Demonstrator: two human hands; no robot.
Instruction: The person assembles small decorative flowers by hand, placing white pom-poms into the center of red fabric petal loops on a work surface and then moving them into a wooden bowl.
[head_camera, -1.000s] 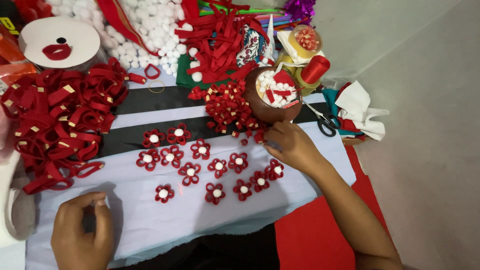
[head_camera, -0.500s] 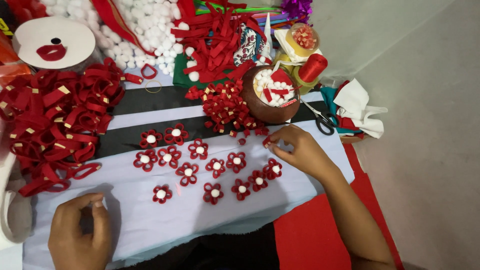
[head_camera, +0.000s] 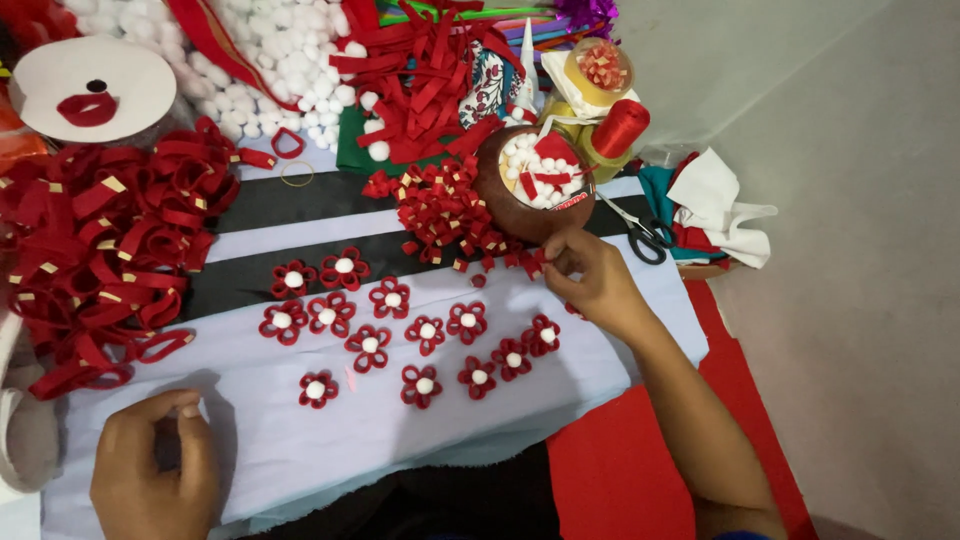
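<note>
My right hand (head_camera: 592, 282) reaches over the pale cloth (head_camera: 400, 430) to the edge of a pile of small red ribbon loops (head_camera: 445, 212), its fingertips pinched on a red loop piece. My left hand (head_camera: 155, 470) rests loosely curled on the cloth at the lower left; I cannot tell if anything is in it. Between the hands lie several finished red ribbon flowers (head_camera: 400, 330), each with a white pompom centre. A brown bowl (head_camera: 530, 190) of white pompoms and red scraps stands just beyond my right hand.
A large heap of red ribbon loops (head_camera: 100, 250) fills the left side. White pompoms (head_camera: 270, 70) lie at the back, with red strips (head_camera: 420, 80), a red thread spool (head_camera: 620, 128), scissors (head_camera: 640, 235) and a white disc with red lips (head_camera: 92, 88).
My right hand has moved up from the flowers to the small loop pile beside the bowl. The left hand has stayed in place.
</note>
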